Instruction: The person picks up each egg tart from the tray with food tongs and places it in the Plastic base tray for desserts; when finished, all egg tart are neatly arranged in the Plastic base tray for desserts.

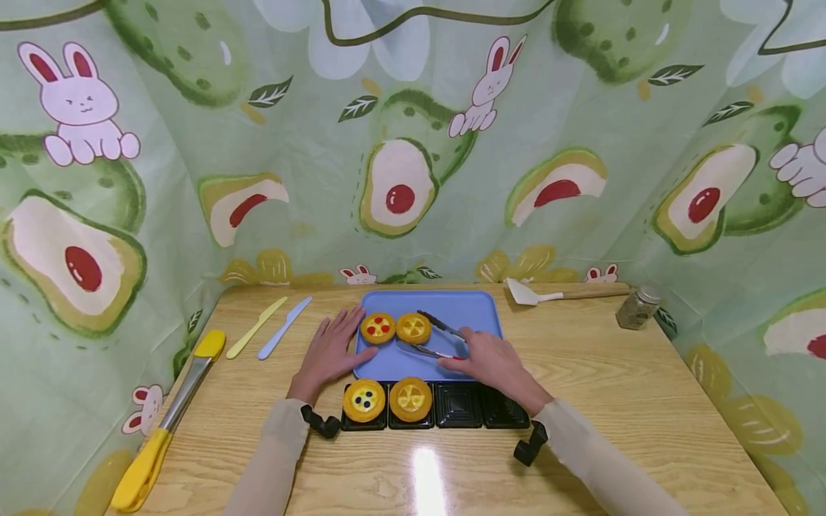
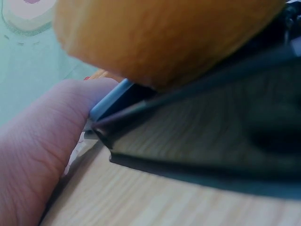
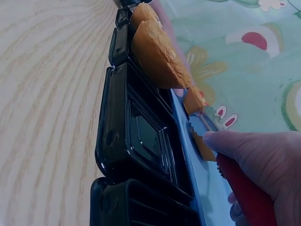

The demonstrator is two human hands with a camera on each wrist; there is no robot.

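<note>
My right hand point(image 1: 493, 362) grips red-handled tongs point(image 1: 441, 324), whose arms lie spread at either side of a yellow-topped tart point(image 1: 414, 328) on the blue tray point(image 1: 464, 304). Just left of that tart is another with red dots point(image 1: 378, 328). At the tray's left edge rests my left hand point(image 1: 330, 352), fingers extended and thumb lying over the rim. In front of the tray, a row of black square containers point(image 1: 459, 405) holds a tart with dark blue dots point(image 1: 364, 400) and a second yellow-topped tart point(image 1: 411, 400). The right wrist view shows the red handle point(image 3: 247, 193) in my hand.
Left of the tray lie a yellow knife point(image 1: 257, 328), a blue knife point(image 1: 285, 327) and long yellow-tipped tongs point(image 1: 177, 412). A white spatula point(image 1: 561, 294) with a wooden handle and a spice jar point(image 1: 638, 308) are at the back right. Patterned cloth point(image 1: 310, 215) hangs behind the table.
</note>
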